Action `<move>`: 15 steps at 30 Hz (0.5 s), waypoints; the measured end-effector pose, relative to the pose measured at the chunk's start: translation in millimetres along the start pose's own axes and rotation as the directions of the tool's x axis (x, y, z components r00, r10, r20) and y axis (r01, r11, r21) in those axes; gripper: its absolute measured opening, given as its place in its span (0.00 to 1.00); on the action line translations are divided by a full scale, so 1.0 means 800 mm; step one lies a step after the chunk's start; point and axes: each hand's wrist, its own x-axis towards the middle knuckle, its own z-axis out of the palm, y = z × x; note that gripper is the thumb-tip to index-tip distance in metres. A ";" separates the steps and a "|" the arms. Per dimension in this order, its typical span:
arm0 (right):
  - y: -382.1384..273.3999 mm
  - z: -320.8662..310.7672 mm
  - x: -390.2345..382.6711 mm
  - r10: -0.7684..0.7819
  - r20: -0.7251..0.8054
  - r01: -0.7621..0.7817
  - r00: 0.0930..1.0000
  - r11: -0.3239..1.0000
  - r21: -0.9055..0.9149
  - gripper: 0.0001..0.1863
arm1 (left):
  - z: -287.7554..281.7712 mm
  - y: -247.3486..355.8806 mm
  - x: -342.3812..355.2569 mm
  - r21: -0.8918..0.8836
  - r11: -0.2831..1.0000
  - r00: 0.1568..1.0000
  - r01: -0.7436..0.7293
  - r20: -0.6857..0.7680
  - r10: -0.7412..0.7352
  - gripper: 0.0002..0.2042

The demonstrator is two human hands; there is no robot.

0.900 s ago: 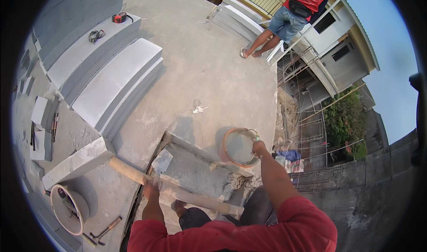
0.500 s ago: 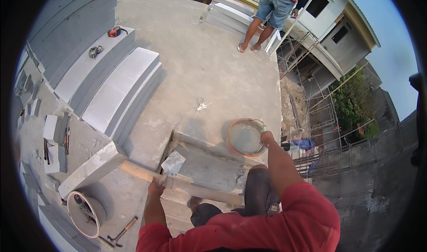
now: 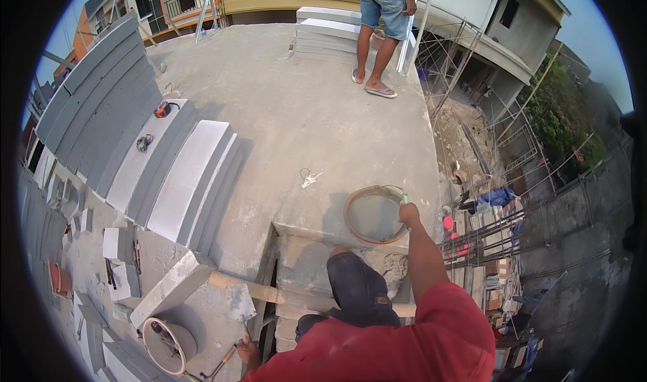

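Observation:
My left hand (image 3: 247, 349) grips the handle of a flat trowel (image 3: 240, 302), its blade pointing away from me beside a wooden plank (image 3: 257, 289). My right hand (image 3: 408, 215) is closed on the green grip at the rim of an orange bucket (image 3: 373, 213) of grey liquid, above the concrete stair opening. My bent leg (image 3: 354, 281) is over a step in that opening. At the lower left, near my left hand, a white pail (image 3: 165, 356) holds tools and a hammer (image 3: 222, 362) lies on the concrete.
Curved stacks of grey blocks (image 3: 182, 173) stand at left, with two tape measures (image 3: 162, 110) on one. A co-worker in shorts (image 3: 377, 25) stands at the back beside more blocks (image 3: 327, 32). The slab's right edge drops off beside scaffolding (image 3: 465, 79) and rebar.
My view has tilted up toward the far buildings. My left hand has moved down with the trowel, my leg has risen into the opening, and the co-worker has shifted stance.

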 end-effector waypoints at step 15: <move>0.072 -0.042 0.027 0.013 -0.019 -0.008 1.000 0.968 0.251 0.23 | -0.023 0.275 0.044 -0.350 0.926 0.985 -0.143 -0.144 0.097 0.12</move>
